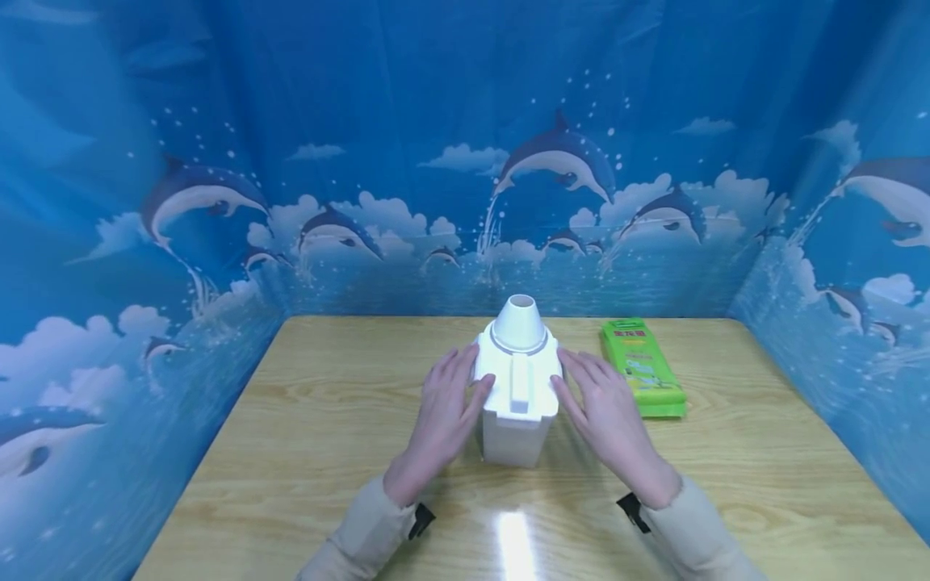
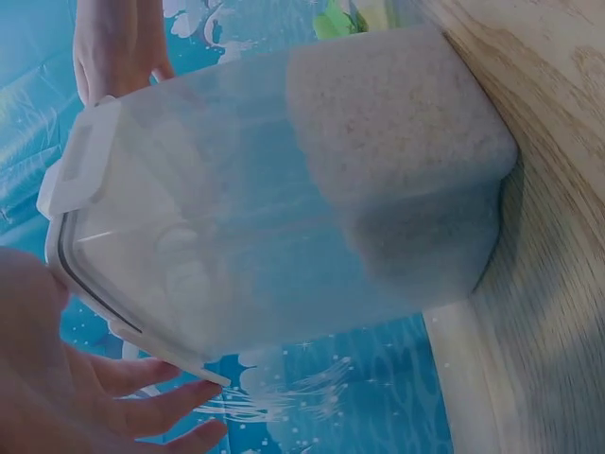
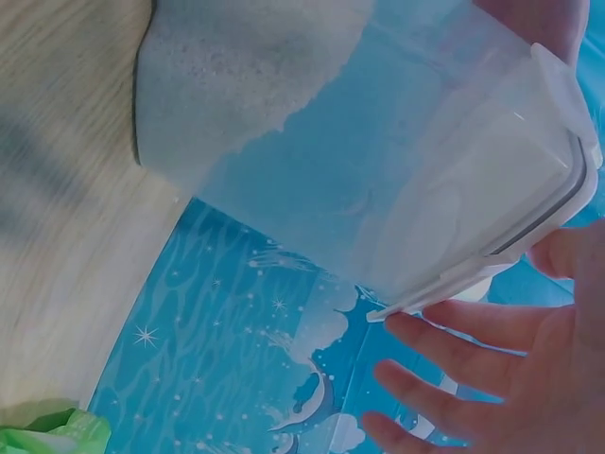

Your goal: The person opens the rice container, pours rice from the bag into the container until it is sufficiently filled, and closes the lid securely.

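In the head view a clear plastic storage container stands upright on the table, topped by a white lid with a white cone-shaped spout or cup. Pale grains, like rice, fill its lower part. My left hand is at the lid's left edge, thumb near the top and fingers fairly straight. On the other side my right hand mirrors it. Its fingertips touch the side clip, whose lower end stands away from the wall. The left side clip also juts outward beside the left fingers.
A green packet with printed writing lies to the right, beyond my right hand. The wooden table is bordered at the back and sides by a blue curtain printed with dolphins.
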The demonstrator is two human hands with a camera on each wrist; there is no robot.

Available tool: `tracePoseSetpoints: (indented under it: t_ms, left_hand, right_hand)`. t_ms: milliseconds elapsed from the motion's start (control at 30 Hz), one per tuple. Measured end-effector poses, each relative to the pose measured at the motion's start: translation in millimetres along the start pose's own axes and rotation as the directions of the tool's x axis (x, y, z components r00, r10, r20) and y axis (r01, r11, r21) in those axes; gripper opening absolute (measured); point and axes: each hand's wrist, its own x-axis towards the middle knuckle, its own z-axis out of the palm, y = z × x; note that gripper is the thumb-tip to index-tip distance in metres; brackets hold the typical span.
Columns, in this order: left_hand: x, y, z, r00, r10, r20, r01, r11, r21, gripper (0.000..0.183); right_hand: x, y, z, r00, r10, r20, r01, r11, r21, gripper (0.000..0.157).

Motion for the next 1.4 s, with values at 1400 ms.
tracePoseSetpoints:
  t_ms: [1400]
  left_hand:
    - [19.4, -16.9, -16.1, 0.983, 0.045, 0.176, -0.080, 0.977, 0.198, 0.048]
  right_hand:
    - [1.6, -0.9, 10.2, 0.999, -0.043, -0.020, 0.042, 0.998, -0.051, 0.045]
